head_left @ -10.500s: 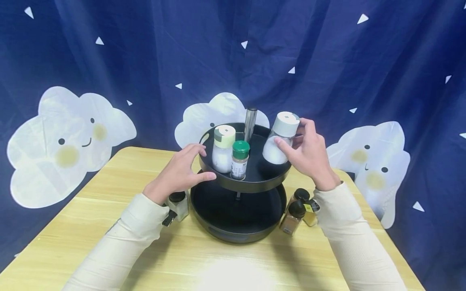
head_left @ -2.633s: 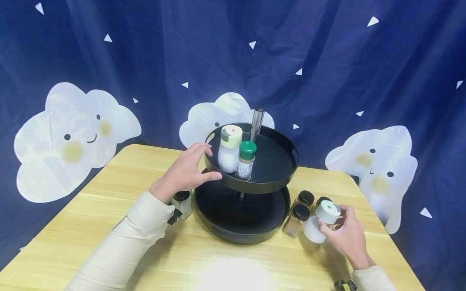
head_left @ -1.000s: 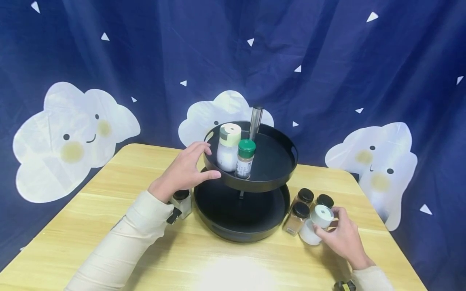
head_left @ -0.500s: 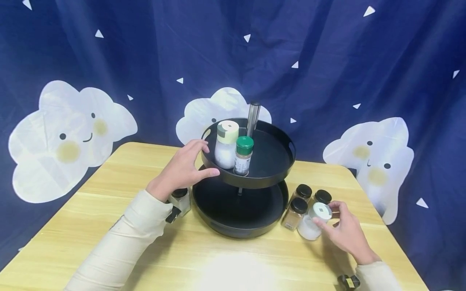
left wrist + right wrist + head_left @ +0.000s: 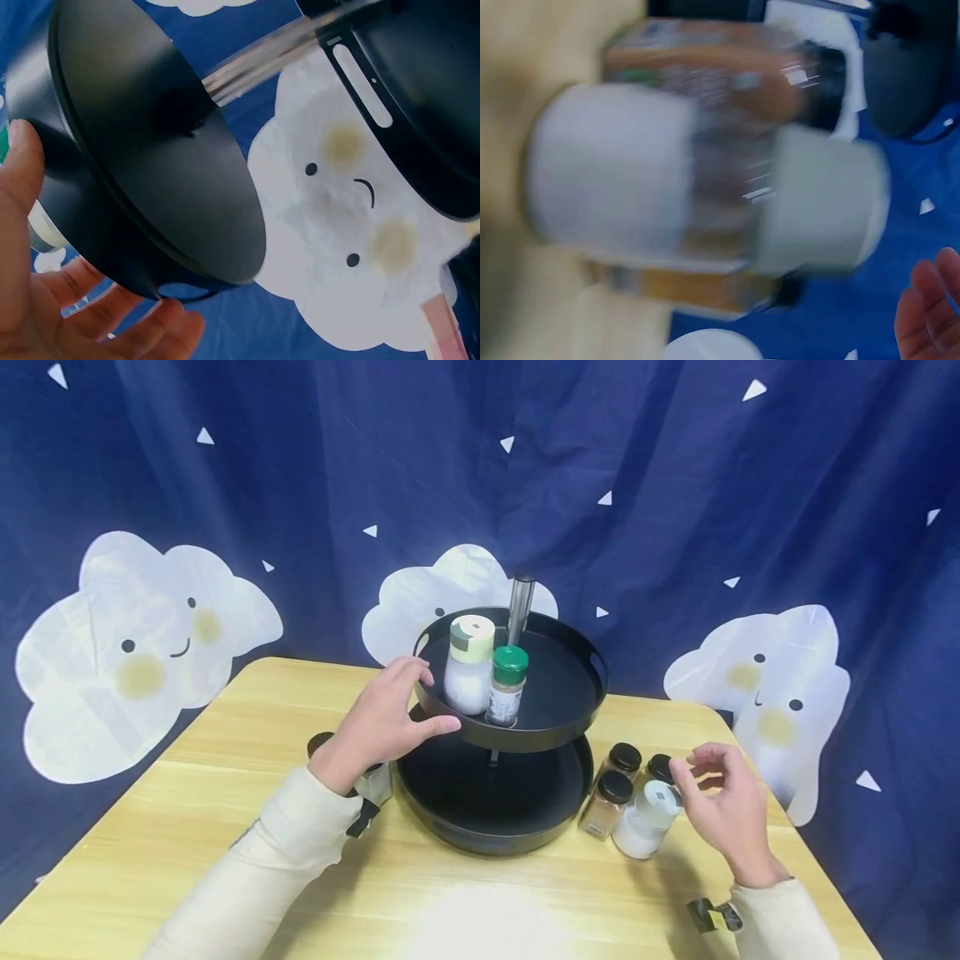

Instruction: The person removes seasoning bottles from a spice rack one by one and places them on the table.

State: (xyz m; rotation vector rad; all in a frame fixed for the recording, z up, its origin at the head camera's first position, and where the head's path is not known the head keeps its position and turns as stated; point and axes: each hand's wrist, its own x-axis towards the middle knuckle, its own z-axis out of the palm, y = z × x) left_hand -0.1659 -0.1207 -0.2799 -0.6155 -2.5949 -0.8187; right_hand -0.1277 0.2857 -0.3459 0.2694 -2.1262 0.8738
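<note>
My left hand (image 5: 381,714) holds the side of the black upper tray (image 5: 540,739) of a two-tier rack, thumb on its front wall, fingers near the handle slot. On that tier stand a white-capped shaker (image 5: 468,672) of white contents and a green-capped spice jar (image 5: 507,689). My right hand (image 5: 726,802) hovers, fingers loosely bent, just right of a second white-capped shaker (image 5: 643,827), with nothing in its grasp. This shaker stands upright on the table beside several black-lidded spice jars (image 5: 602,810); in the right wrist view, the shaker (image 5: 615,172) is blurred and the fingers (image 5: 930,307) are apart from it.
The rack's lower tray (image 5: 487,843) sits on the wooden table (image 5: 420,902). Partly behind my left wrist are black-lidded jars (image 5: 321,742). A blue curtain (image 5: 420,452) with cloud prints hangs behind the table.
The second shaker has come off the upper tier to the table by the jars at right. My right hand has just let go and drawn up and right. My left hand stays at the rim.
</note>
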